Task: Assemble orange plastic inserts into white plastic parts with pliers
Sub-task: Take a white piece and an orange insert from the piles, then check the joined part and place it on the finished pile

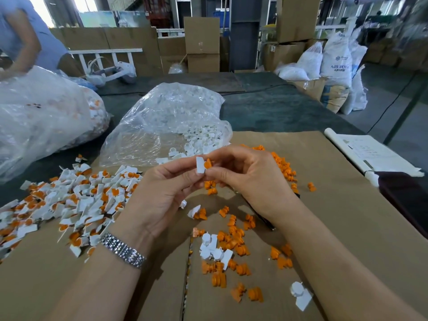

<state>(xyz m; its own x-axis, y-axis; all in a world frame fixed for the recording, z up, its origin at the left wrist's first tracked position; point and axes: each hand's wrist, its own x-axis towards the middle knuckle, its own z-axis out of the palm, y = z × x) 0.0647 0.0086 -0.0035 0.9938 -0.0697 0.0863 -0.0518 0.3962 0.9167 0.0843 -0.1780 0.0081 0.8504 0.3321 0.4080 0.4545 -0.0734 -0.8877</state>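
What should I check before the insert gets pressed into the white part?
1. White part held: ok, the left hand pinches it at the fingertips.
2. Orange insert held: ok, the right hand pinches it against the white part.
3. Insert seated: cannot tell, fingers hide the joint.
4. Pliers at hand: cannot tell, only a dark tool shows beneath the right wrist.
5. Spare inserts within reach: ok, loose on the cardboard.
6. Finished pile apart from loose parts: ok, it lies to the left.
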